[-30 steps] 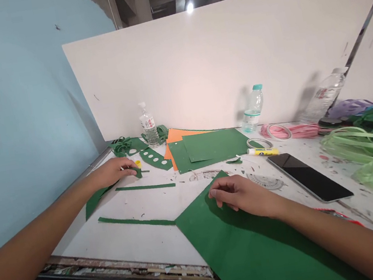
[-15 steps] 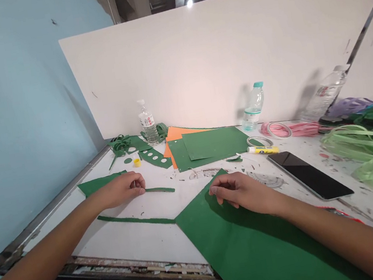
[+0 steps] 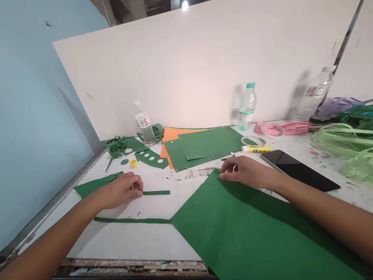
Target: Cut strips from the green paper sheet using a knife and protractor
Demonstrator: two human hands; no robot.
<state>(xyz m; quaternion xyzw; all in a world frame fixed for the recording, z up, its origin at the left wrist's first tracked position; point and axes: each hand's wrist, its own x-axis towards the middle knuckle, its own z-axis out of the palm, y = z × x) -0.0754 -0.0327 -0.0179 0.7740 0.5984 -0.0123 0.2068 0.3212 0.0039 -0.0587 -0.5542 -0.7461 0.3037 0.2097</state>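
My left hand (image 3: 126, 189) is closed over a narrow green paper strip (image 3: 156, 193), whose free end points right across the white tabletop. Below it lies a second green paper strip (image 3: 133, 220), its right end meeting the left corner of a large green paper sheet (image 3: 246, 238). Fingers curled into a pinch, my right hand (image 3: 243, 171) grips the far edge of that sheet near its upper corner. The sheet reaches over the table's front edge toward me. Another green paper piece (image 3: 91, 187) is partly covered by my left forearm.
Green and orange sheets (image 3: 208, 142) lie at the back, near a water bottle (image 3: 144, 126). A yellow glue stick (image 3: 256, 148), its yellow cap (image 3: 133, 164), a tape roll (image 3: 253, 141), a phone (image 3: 299, 172) and light green ribbons (image 3: 371, 154) are on the table.
My right hand has moved from above the green sheet to its far edge near the upper corner and closed there. My left hand stays on the strip; the view has shifted slightly.
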